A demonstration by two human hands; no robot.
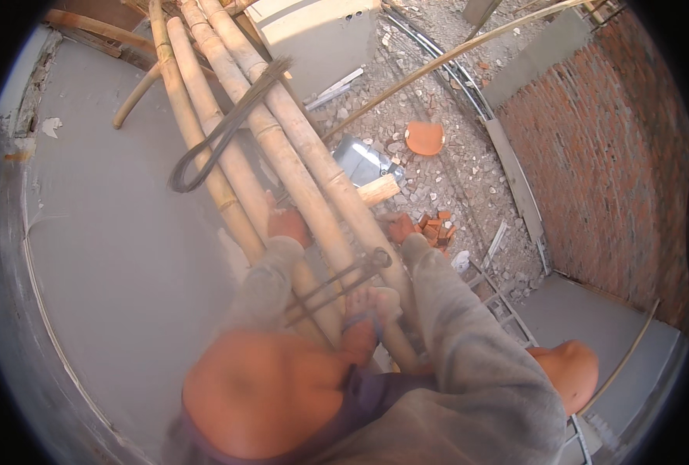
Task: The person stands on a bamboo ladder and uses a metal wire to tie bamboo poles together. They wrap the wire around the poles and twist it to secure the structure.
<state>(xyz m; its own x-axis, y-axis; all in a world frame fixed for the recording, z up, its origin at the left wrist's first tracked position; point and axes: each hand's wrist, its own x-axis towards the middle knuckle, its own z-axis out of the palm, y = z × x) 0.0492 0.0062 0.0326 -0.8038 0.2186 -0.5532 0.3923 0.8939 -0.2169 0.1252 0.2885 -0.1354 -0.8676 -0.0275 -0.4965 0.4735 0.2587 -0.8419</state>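
My left hand is closed between two bamboo poles, its fingers curled; what it holds is too blurred to tell. My right hand is closed beside the rightmost pole, and anything in its grip is hidden. A dark metal tool with long thin bars and a looped end lies across the poles, just nearer than my hands. Farther off, a bent bundle of dark wire rests over the poles. My foot is on the poles, between my forearms.
Below on the right is a rubble-strewn ground with broken bricks, an orange piece and a shiny grey sheet. A wooden block juts out beside the poles. A ladder stands near my right arm. A brick wall rises at right.
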